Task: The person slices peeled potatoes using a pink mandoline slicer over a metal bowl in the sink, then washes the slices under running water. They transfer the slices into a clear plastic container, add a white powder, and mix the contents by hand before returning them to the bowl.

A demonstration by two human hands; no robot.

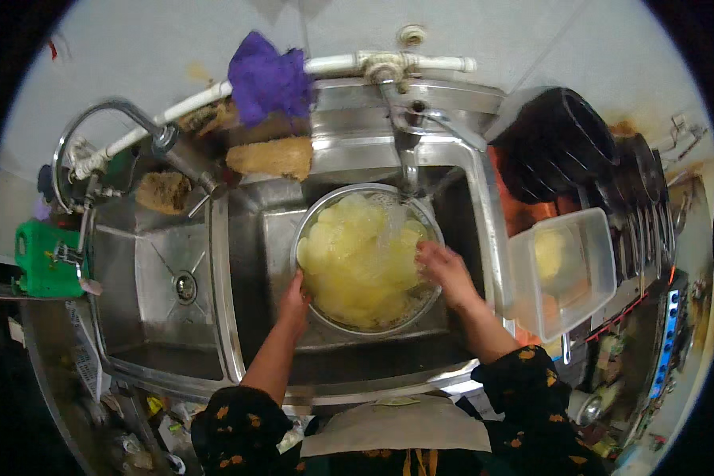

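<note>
A round metal bowl [370, 332] stands in the right basin of a steel double sink, filled with pale yellow slices [357, 256], perhaps potato, in water. Water runs into it from the faucet [409, 172] above its back edge. My left hand [294, 303] is at the bowl's left rim, its fingers against the outer side; how firmly they grip cannot be seen. At the right rim, my right hand [443, 268] reaches over the edge with its fingertips at the slices. That hand is blurred, and whether it holds a slice is unclear.
Right of the sink stands a clear plastic container [607, 279] with something yellow inside, near black pots [559, 143]. The empty left basin [160, 256] has a spring faucet [196, 160] over it. Sponges [273, 157] and a purple cloth [267, 80] are behind; a green jug [47, 259] stands left.
</note>
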